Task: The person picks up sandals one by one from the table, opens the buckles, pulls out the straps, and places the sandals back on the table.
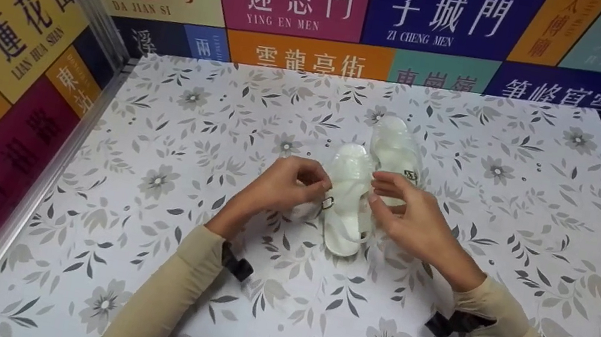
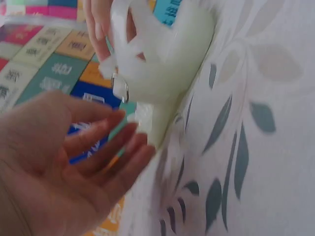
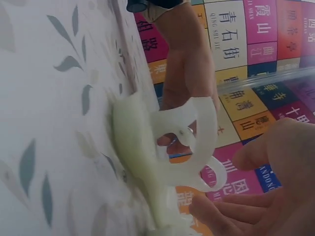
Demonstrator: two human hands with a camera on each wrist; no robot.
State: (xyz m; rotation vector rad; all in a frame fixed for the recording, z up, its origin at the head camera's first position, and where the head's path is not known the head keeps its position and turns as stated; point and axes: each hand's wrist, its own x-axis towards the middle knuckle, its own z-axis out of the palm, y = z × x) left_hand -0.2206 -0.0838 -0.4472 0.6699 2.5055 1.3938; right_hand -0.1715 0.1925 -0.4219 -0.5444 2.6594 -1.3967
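- Beige sleeves [image 1: 163, 298] reach in from the near edge over the floral tabletop [image 1: 508, 240].
- Two translucent white sandals lie between the hands: the nearer sandal [image 1: 348, 201] directly between them, the farther sandal [image 1: 395, 148] just beyond the right hand [image 1: 415, 215].
- Left hand [image 1: 288, 185] pinches the strap at the metal buckle [image 1: 327, 202]; right fingers are curled at the strap's other side.
- Only the wrist views show the strap loop [image 3: 197, 142] raised off the sole, the buckle [image 2: 120, 88] close up, and the left palm [image 2: 59, 162] loosely spread.
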